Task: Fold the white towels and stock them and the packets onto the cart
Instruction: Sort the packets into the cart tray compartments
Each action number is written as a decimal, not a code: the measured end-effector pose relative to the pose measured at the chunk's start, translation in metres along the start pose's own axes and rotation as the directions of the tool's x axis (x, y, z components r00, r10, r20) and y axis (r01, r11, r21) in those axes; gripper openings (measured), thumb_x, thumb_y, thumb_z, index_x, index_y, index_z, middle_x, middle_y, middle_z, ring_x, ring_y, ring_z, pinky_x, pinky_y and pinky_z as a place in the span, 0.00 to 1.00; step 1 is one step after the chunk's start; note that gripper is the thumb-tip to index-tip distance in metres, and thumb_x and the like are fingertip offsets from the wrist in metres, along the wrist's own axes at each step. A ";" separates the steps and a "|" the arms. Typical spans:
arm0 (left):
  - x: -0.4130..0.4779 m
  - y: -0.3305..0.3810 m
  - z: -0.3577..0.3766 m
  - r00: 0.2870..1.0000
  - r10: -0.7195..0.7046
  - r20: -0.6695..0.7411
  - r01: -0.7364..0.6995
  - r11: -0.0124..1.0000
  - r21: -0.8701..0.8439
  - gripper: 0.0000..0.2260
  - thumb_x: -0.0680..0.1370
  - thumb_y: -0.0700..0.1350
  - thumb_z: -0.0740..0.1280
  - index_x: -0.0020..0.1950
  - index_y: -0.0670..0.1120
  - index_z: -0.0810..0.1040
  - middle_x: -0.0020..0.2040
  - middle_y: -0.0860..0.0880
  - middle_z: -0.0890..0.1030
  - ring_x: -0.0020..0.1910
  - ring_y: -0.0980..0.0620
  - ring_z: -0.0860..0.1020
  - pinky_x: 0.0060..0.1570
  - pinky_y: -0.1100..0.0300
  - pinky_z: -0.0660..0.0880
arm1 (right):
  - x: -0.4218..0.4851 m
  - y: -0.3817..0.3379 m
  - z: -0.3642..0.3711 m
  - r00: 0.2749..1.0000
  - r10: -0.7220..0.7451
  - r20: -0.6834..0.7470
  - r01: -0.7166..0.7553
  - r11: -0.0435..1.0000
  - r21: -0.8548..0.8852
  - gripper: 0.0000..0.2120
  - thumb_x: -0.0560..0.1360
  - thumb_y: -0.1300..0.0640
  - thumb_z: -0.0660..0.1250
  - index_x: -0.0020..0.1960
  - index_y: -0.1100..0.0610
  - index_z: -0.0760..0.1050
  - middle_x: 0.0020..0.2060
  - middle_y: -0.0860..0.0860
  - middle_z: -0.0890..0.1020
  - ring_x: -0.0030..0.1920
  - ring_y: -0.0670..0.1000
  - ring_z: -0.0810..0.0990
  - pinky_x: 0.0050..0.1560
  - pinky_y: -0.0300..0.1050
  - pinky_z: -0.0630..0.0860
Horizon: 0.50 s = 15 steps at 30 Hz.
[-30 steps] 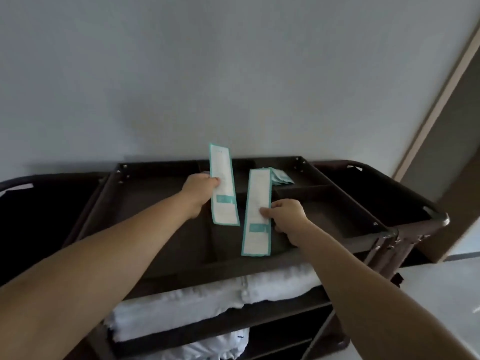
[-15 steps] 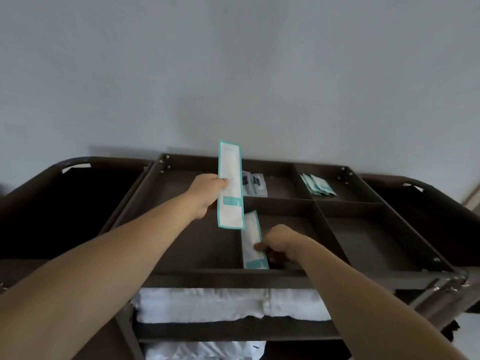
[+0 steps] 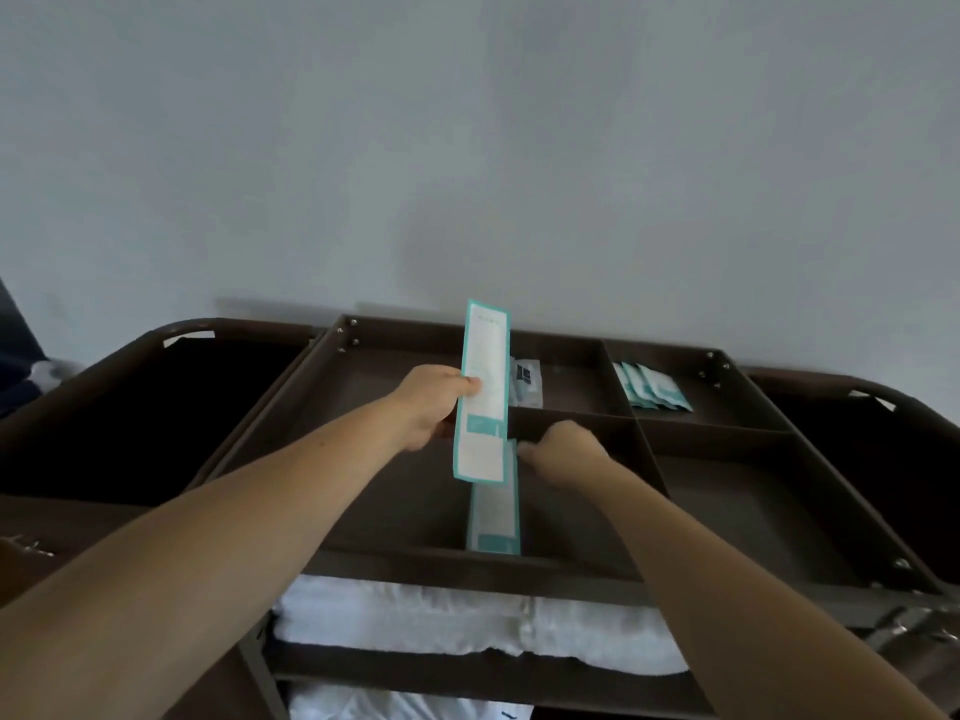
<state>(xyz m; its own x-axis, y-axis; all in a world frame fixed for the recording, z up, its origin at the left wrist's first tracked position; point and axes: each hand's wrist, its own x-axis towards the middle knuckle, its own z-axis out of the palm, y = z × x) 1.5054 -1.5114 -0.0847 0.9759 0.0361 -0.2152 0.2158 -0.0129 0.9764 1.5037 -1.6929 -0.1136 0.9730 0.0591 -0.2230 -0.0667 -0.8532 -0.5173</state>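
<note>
I see the cart (image 3: 467, 569), white towels (image 3: 415, 615) on its shelf below. My left hand (image 3: 434, 407) fingers pinch the long packet (image 3: 483, 392) upright above the tray. My right hand (image 3: 563, 452) is curled at the flat packet (image 3: 496, 517) lying in the front middle compartment; can't tell if it's gripping.

Plain grey wall (image 3: 467, 148), dark blurred object (image 3: 15, 350) at far left.

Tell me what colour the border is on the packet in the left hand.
Teal, around the white packet the left hand holds; head view shows it.
</note>
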 end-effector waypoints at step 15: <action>-0.009 -0.005 0.050 0.993 -0.025 0.116 0.006 0.987 0.158 0.04 0.79 0.40 0.67 0.51 0.40 0.80 0.41 0.43 0.85 0.38 0.47 0.84 0.35 0.55 0.79 | -0.006 0.034 -0.039 0.995 -0.009 -0.104 0.064 0.836 0.545 0.11 0.75 0.55 0.74 0.49 0.64 0.80 0.45 0.58 0.86 0.36 0.50 0.78 0.34 0.40 0.73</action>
<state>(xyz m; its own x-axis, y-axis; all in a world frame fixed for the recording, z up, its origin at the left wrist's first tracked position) 1.4974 -1.5612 -0.0886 0.9675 -0.0793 -0.2402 0.2243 -0.1708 0.9595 1.5044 -1.7421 -0.0974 0.9912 0.0129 -0.1315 -0.1134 -0.4272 -0.8970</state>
